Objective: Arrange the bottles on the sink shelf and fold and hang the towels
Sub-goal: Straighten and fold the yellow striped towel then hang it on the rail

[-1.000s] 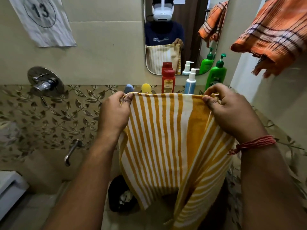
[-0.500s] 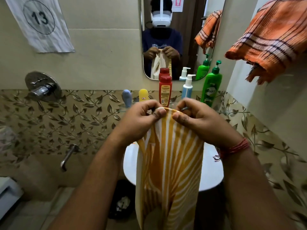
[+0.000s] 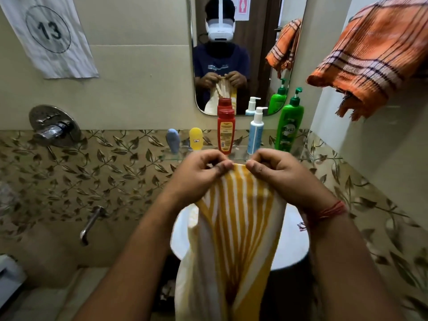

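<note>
A yellow and white striped towel (image 3: 236,218) hangs folded lengthwise in front of me, over the white sink (image 3: 294,242). My left hand (image 3: 199,172) and my right hand (image 3: 280,174) pinch its top edge, close together. Behind them, on the glass shelf (image 3: 171,157), stand a blue-grey tube (image 3: 173,140), a yellow bottle (image 3: 196,138), a red bottle (image 3: 226,130), a white and blue pump bottle (image 3: 256,130) and a green pump bottle (image 3: 289,126). An orange checked towel (image 3: 368,54) hangs at the upper right.
A mirror (image 3: 245,54) above the shelf reflects me and the bottles. A chrome mixer valve (image 3: 54,126) and a spout (image 3: 91,224) sit on the left wall. A paper sheet marked 13 (image 3: 49,33) is stuck at the upper left. The right wall is close.
One second ago my hands held the striped towel spread wide. They have come together, and the towel now hangs narrow and folded in half.
</note>
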Tool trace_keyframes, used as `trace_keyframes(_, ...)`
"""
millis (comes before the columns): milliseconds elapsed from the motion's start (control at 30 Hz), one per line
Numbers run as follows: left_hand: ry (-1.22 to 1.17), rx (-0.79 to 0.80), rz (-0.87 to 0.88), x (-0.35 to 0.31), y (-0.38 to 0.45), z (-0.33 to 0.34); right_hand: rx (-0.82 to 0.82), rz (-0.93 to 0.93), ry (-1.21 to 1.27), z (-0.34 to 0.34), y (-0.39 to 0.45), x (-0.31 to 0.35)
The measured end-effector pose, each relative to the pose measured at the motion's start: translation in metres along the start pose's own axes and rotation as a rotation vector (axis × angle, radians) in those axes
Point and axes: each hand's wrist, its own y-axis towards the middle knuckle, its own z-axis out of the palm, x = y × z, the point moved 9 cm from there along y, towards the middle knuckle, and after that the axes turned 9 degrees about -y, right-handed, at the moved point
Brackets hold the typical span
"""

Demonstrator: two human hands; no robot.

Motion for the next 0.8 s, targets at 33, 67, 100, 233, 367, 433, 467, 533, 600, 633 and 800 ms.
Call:
trace_keyframes(33,0.022,-0.105,-0.005,0.008,-0.001,-0.019,0.028,0.043,0.021,-0.002,-0.007,-0.01)
trace_keyframes(67,0.036,-0.232,-0.013,0.014,-0.004,-0.04,0.044,0.084,0.043,-0.005,-0.014,-0.021)
trace_keyframes(100,0.041,-0.374,-0.02,0.02,-0.01,-0.062,0.033,0.121,0.066,-0.01,-0.02,-0.029)
trace_keyframes(233,0.049,-0.551,-0.076,0.025,-0.02,-0.085,-0.092,0.137,0.092,-0.026,-0.02,-0.032)
trace_keyframes(367,0.001,0.119,-0.06,0.001,-0.002,0.012,0.004,-0.013,-0.047,0.002,0.005,0.008)
trace_keyframes(433,-0.043,0.194,-0.03,-0.002,-0.004,0.027,0.018,-0.048,-0.071,0.008,0.01,0.013)
trace_keyframes(467,-0.082,0.135,-0.031,0.002,-0.003,0.018,0.019,-0.044,-0.064,0.006,0.008,0.009)
trace_keyframes(533,-0.115,-0.065,-0.054,0.017,-0.005,-0.018,0.021,0.025,0.008,-0.005,-0.003,-0.011)
trace_keyframes(600,-0.138,-0.321,-0.063,0.03,-0.014,-0.061,-0.032,0.129,0.114,-0.023,-0.017,-0.032)
trace_keyframes(633,-0.131,-0.426,-0.058,0.034,-0.019,-0.077,-0.079,0.161,0.146,-0.033,-0.021,-0.038)
trace_keyframes(800,-0.068,-0.008,-0.068,0.014,0.003,-0.01,-0.05,0.104,0.067,-0.019,-0.001,-0.016)
